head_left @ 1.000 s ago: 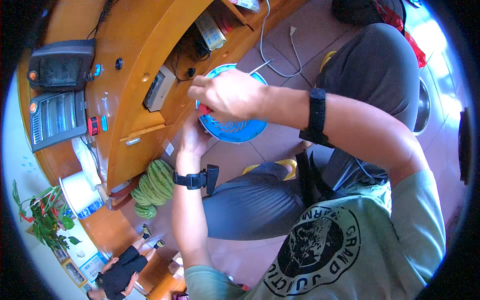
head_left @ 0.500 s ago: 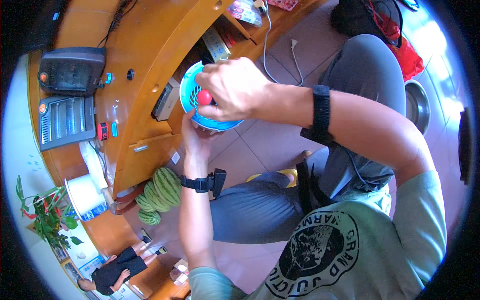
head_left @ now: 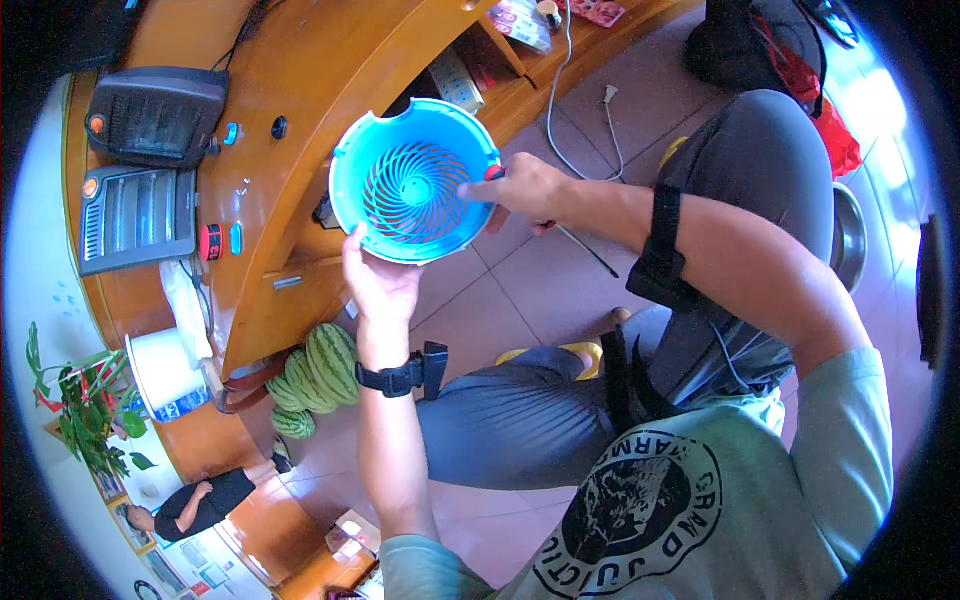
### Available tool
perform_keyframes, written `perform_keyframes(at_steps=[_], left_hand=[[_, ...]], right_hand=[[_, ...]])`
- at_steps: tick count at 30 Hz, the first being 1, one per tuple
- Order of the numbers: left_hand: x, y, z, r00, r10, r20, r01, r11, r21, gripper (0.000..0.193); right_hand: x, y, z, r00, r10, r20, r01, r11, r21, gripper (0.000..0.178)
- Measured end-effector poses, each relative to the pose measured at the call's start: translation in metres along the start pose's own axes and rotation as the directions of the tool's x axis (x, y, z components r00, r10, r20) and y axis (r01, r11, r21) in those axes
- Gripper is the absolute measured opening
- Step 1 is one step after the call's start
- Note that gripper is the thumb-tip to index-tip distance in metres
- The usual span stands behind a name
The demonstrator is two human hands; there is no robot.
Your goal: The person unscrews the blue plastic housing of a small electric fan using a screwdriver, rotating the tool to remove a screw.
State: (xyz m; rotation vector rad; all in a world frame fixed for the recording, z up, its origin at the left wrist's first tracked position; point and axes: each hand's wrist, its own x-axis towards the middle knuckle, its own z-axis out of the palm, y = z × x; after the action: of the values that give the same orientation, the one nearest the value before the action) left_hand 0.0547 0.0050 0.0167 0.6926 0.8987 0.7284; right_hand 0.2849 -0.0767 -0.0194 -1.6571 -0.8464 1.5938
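A round blue plastic housing with a spiral grille (head_left: 385, 205) is held up in front of me, its hollow side facing me. My left hand (head_left: 382, 285) grips its lower rim, thumb on the edge and fingers underneath. At the right rim, my right hand (head_left: 525, 192) is closed round a screwdriver with a red handle end (head_left: 494, 173). Its thin shaft (head_left: 590, 249) sticks out below the hand, pointing away from the housing. My right index finger reaches over the rim toward the grille. The rest of the screwdriver handle is hidden in my fingers.
A curved wooden desk (head_left: 290, 110) with open shelves stands ahead and left, bearing two dark heater-like devices (head_left: 155, 115). Watermelons (head_left: 330, 365) lie on the floor beside it. A white cable (head_left: 552, 100) trails nearby. Farther left, a person (head_left: 205, 503) in black is present.
My right hand has drawn back from inside the housing to its right rim, with the screwdriver turned around. The housing now faces me more openly. The person in black has shifted slightly.
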Motion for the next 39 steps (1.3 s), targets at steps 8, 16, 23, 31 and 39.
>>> perform_keyframes(at_steps=[8, 16, 23, 31, 39], left_hand=[[-0.011, -0.013, 0.01, 0.957, -0.229, 0.178, 0.222, 0.973, 0.056, 0.079], [-0.013, -0.019, 0.031, 0.988, -0.115, 0.102, 0.107, 0.991, 0.076, 0.084], [-0.007, -0.01, 0.017, 0.978, -0.117, 0.171, 0.107, 0.992, 0.069, 0.079], [-0.004, -0.006, 0.014, 0.975, -0.106, 0.194, 0.103, 0.994, 0.026, 0.079], [-0.005, -0.007, 0.022, 0.983, -0.103, 0.154, 0.094, 0.993, 0.066, 0.076]], right_hand=[[0.02, 0.016, 0.02, 0.984, 0.022, -0.176, 0.003, 0.99, 0.138, 0.029], [0.029, 0.013, 0.018, 0.988, 0.089, -0.123, -0.063, 0.977, 0.202, 0.033], [0.024, 0.007, 0.014, 0.984, 0.069, -0.167, -0.039, 0.984, 0.176, 0.035], [0.004, -0.003, 0.014, 0.995, 0.054, -0.078, -0.036, 0.974, 0.225, 0.035], [-0.014, -0.011, 0.0, 0.951, -0.298, -0.084, 0.269, 0.929, -0.253, 0.033]])
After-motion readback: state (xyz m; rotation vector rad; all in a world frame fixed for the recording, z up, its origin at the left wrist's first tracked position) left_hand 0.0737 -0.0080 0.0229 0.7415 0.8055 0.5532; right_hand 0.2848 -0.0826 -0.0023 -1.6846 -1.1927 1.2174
